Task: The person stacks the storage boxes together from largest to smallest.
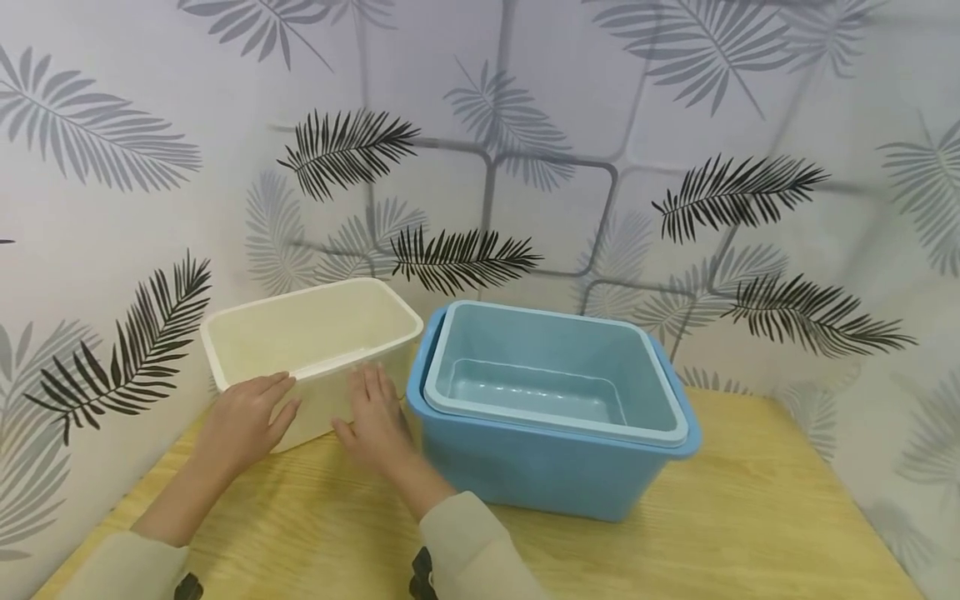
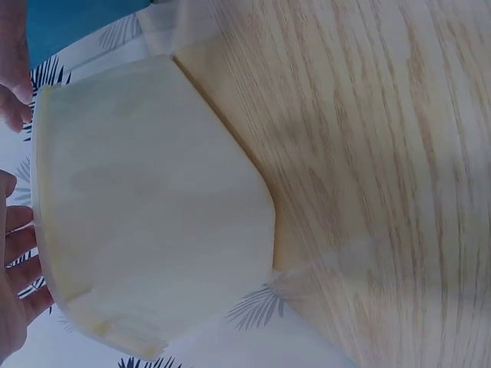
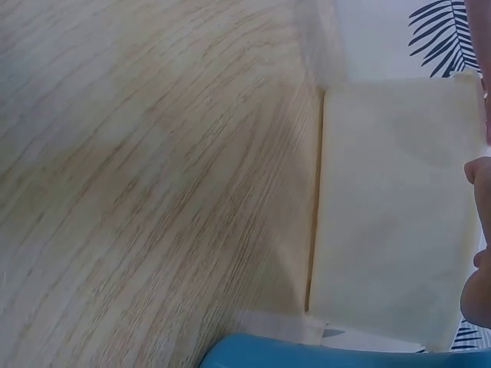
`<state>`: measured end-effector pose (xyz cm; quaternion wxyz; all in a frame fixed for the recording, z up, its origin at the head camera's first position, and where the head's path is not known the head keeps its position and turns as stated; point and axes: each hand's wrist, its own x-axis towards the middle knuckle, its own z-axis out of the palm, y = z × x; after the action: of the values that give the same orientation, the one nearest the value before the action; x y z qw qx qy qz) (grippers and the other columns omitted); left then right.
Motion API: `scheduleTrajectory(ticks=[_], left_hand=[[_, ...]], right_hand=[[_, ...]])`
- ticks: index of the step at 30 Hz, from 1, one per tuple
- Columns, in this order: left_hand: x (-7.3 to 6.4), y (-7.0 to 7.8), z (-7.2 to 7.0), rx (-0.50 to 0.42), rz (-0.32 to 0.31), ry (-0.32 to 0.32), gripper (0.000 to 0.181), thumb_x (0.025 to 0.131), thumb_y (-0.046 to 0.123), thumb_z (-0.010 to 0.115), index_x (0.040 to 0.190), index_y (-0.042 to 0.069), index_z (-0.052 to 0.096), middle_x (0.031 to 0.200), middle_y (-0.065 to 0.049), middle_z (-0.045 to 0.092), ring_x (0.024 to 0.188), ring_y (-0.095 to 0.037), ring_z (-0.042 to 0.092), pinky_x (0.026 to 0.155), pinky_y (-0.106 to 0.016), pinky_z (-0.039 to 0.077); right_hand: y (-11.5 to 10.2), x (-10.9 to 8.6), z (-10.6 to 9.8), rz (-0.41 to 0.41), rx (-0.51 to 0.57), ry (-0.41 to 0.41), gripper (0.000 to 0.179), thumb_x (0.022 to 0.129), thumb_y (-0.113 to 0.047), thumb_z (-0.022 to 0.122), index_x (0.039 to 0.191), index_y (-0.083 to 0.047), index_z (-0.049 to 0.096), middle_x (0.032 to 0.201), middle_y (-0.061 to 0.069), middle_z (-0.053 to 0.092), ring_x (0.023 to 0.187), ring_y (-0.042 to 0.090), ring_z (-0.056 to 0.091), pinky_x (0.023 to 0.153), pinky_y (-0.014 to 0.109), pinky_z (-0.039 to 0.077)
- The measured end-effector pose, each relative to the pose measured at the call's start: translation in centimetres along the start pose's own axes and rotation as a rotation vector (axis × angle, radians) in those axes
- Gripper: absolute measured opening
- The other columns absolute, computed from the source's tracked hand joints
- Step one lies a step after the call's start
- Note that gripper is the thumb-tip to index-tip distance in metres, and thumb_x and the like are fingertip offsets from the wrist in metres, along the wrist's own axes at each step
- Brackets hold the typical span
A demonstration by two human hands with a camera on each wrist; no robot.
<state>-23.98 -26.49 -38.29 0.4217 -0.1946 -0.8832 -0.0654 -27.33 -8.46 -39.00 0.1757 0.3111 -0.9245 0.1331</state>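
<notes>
A cream plastic storage bin stands at the left of the table, its open top facing up. Its front wall fills much of the left wrist view. My left hand is at the front left corner of this bin, fingers extended right at the rim. In front of the same wall, further right, is my right hand, its fingers fairly straight and pointing up toward the rim, thumb spread. Neither hand curls round anything. In the right wrist view, only part of the right hand shows at the edge.
Close on the right stands a blue bin with a lighter blue bin nested inside it. Both rest on a wood-grain table. Leaf-patterned sheeting rises behind the table and along its sides.
</notes>
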Motion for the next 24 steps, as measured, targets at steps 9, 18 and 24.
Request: scheduleTrajectory(ticks=[9,18,24], left_hand=[[0.3,1.3,0.7,0.039,-0.012,-0.046,0.039,0.074,0.013,0.069,0.106,-0.008,0.064,0.107,-0.024,0.066,0.094,-0.039,0.063,0.080,-0.055,0.050],[0.2,1.6,0.6,0.016,-0.021,-0.041,0.033,0.073,0.009,0.071,0.101,-0.007,0.067,0.103,-0.022,0.068,0.090,-0.039,0.065,0.077,-0.053,0.052],[-0.2,1.3,0.2,-0.015,-0.012,0.007,0.032,0.071,0.008,0.071,0.099,-0.008,0.067,0.098,-0.022,0.069,0.086,-0.039,0.066,0.076,-0.051,0.052]], right_hand=[[0.1,0.9,0.1,-0.049,-0.110,0.023,0.069,0.091,-0.038,0.055,0.142,0.000,0.030,0.148,0.019,0.031,0.140,0.032,0.026,0.115,0.037,0.023],[-0.3,1.8,-0.3,0.013,-0.122,-0.099,0.069,0.093,-0.041,0.050,0.147,-0.008,0.023,0.153,0.012,0.025,0.143,0.028,0.018,0.117,0.037,0.019],[-0.4,1.6,0.0,0.000,-0.095,-0.136,0.067,0.094,-0.041,0.049,0.147,-0.009,0.024,0.154,0.013,0.021,0.144,0.030,0.013,0.117,0.037,0.017]])
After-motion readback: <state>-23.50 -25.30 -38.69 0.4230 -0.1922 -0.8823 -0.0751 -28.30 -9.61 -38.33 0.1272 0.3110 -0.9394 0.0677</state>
